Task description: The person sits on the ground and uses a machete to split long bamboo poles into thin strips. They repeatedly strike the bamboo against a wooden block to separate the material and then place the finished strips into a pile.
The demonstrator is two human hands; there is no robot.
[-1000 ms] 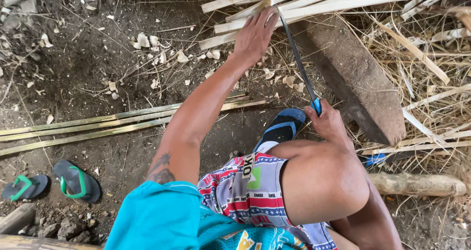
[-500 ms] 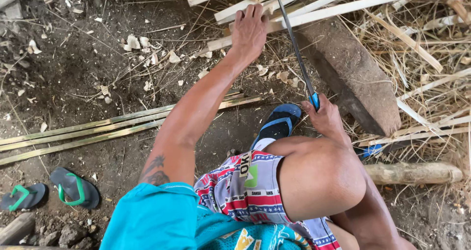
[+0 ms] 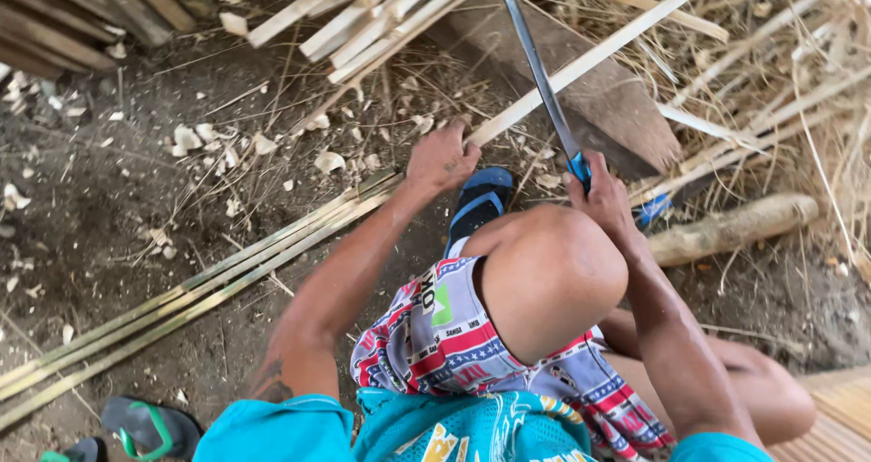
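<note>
On the dirt ground, left hand (image 3: 442, 161) grips the near end of a pale bamboo strip (image 3: 590, 58) that runs up toward the top right. Right hand (image 3: 599, 193) is closed around the blue handle of a long knife (image 3: 537, 72); the blade points up and crosses over the strip above a dark wood block (image 3: 626, 108). Bent knee (image 3: 549, 276) sits between the arms, blue sandal (image 3: 479, 204) just below left hand. Long split bamboo strips (image 3: 200, 290) lie on the ground at left, pale chips (image 3: 195, 140) scattered beyond, green sandal (image 3: 150, 426) at bottom left.
</note>
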